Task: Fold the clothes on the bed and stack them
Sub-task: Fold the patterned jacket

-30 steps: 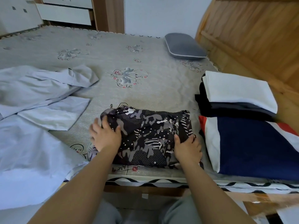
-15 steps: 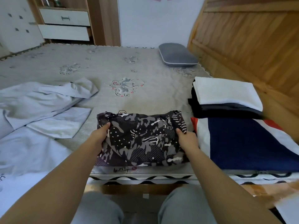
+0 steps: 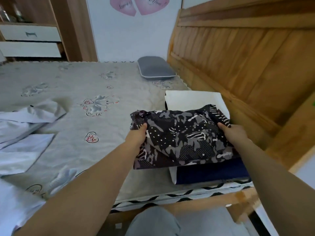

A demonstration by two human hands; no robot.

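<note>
A folded dark patterned garment (image 3: 182, 137) with grey and white blotches is lifted off the bed and hangs over the stacks at the right. My left hand (image 3: 137, 135) grips its left edge, thumb on top. My right hand (image 3: 234, 132) grips its right edge. Under it lie a folded navy, white-edged item (image 3: 211, 172) and, farther back, a folded white garment (image 3: 192, 100) on a dark one, mostly hidden. Unfolded pale blue clothes (image 3: 22, 126) lie spread on the bed's left side.
The grey quilted bed cover (image 3: 88, 133) with heart and flower prints stretches ahead. A grey pillow (image 3: 155, 68) lies at the far right corner. A wooden headboard (image 3: 247, 65) runs along the right. Drawers (image 3: 30, 41) stand beyond the bed at the far left.
Both hands have taken hold of the patterned garment, lifted it off the bed and carried it right, over the stacked clothes. The view has tilted up.
</note>
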